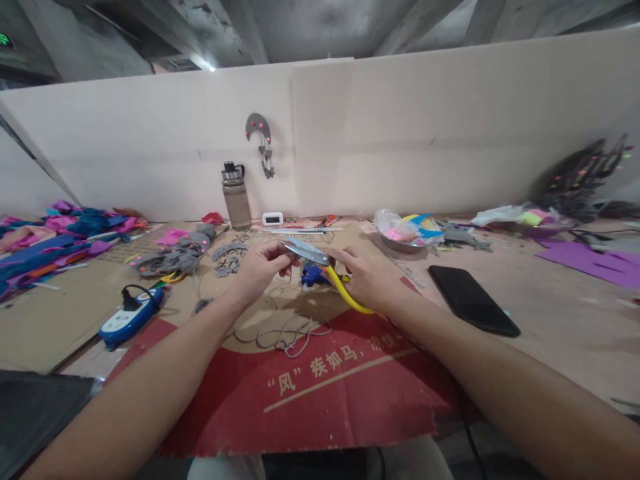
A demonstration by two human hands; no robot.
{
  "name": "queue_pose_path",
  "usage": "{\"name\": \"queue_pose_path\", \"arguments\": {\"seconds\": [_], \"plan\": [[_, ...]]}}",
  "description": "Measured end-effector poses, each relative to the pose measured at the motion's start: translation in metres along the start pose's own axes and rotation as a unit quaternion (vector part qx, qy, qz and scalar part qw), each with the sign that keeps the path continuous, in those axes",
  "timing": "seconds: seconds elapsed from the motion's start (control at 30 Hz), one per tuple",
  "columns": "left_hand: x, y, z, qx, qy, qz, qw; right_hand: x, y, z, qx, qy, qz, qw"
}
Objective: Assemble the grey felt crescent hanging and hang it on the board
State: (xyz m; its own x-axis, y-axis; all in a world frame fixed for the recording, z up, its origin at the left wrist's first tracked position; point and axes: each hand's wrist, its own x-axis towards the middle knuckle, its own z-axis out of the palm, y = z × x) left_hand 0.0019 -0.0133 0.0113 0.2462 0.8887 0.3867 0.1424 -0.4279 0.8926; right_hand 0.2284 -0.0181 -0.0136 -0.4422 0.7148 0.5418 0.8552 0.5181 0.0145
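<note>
Yellow-handled scissors (345, 290) are in my right hand (367, 277), their blades pointing left. My left hand (263, 267) is closed in a pinch close to the blade tips; what it pinches is too small to make out. Just beneath the blades lies a blue glue gun (313, 275), partly hidden by the scissors and my right hand. Thin grey cord (287, 337) is looped loosely on the cardboard (345, 400) below my hands. Grey felt cutouts (230, 257) lie to the left of my left hand.
On the left are a blue power strip (133, 317), grey felt pieces with pink balls (173, 259) and colourful fabric scraps (65, 240). A bottle (236, 200) stands by the partition. To the right are a bowl of craft bits (405, 233) and a black phone (473, 300).
</note>
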Motion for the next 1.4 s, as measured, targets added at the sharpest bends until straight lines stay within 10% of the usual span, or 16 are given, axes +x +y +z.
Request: {"name": "queue_pose_path", "arguments": {"seconds": [0.43,1.4], "plan": [[0.001,0.001,0.006,-0.138,0.013,-0.097,0.986,0.001,0.000,0.000,0.085,0.018,0.009,0.996],[0.003,-0.013,0.001,-0.035,-0.024,-0.006,0.999,0.009,0.011,-0.001,0.198,0.056,0.136,0.969]]}}
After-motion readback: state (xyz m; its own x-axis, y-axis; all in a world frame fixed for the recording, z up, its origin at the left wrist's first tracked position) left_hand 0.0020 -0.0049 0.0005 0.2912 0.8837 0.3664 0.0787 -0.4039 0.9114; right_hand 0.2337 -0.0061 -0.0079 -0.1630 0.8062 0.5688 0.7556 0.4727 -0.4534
